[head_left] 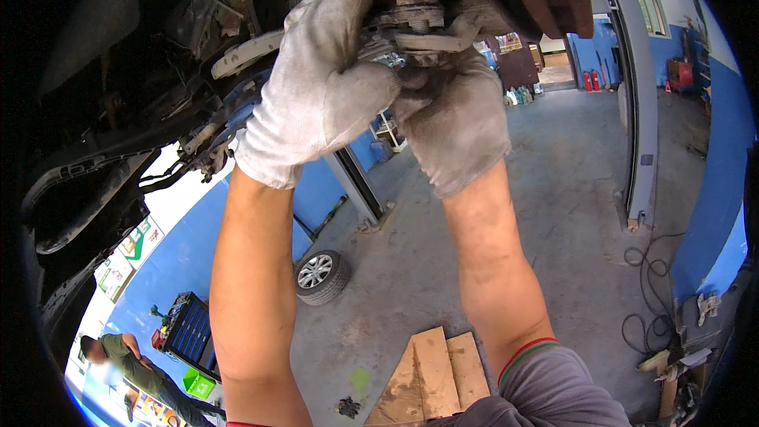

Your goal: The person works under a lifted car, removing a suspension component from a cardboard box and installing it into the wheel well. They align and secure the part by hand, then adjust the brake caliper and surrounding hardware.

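Both my hands wear greyish-white work gloves and are raised to the underside of a lifted car (190, 24). My left hand (320, 83) is curled up against the suspension parts, its thumb pointing toward the other hand. My right hand (458, 115), its glove stained dark, is closed just below a rusty bolt with a thick metal bracket (419, 20). The gloves meet beneath this bolt, where dark glove fingers overlap. Whatever lies inside either grip is hidden by the gloves and shadow.
Grey lift posts (632, 87) stand to the right and behind my left arm. A wheel (322, 277) lies on the floor, with wooden boards (431, 375) nearer me. At left are a tool cart (190, 336) and another person (130, 356). A black hose (652, 324) coils at right.
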The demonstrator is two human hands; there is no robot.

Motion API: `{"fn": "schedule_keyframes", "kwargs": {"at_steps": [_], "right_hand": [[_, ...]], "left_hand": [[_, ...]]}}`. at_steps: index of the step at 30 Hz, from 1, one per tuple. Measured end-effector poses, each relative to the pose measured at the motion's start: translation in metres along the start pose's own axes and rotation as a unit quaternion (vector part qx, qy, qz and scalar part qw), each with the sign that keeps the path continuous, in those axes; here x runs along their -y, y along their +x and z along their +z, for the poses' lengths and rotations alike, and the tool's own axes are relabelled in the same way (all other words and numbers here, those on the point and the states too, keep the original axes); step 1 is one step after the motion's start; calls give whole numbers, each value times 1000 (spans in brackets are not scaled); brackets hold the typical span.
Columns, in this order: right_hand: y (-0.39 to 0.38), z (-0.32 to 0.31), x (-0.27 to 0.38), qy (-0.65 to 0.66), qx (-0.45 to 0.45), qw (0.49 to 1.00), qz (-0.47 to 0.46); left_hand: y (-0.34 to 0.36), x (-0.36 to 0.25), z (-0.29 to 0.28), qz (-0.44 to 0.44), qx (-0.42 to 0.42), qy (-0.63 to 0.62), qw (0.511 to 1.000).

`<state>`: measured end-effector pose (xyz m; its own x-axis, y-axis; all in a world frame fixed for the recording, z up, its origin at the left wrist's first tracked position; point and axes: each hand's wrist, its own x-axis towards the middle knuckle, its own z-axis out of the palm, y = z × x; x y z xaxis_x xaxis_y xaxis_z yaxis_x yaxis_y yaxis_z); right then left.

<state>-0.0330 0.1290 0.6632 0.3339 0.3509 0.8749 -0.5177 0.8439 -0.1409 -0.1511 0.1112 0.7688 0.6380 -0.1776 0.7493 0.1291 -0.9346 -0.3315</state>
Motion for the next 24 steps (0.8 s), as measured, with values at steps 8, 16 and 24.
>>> {"fn": "schedule_keyframes", "kwargs": {"at_steps": [8,16,24], "right_hand": [[16,-5,-20,527,218,820,41],[-3,9,6,210,-154,957,130],[-51,-24,55,-579,171,750,-268]], "left_hand": [[2,-3,-2,19,0,5,1000],[-31,-16,22,-1,-191,58,980],[-66,10,133,-206,-304,-578,729]]}}
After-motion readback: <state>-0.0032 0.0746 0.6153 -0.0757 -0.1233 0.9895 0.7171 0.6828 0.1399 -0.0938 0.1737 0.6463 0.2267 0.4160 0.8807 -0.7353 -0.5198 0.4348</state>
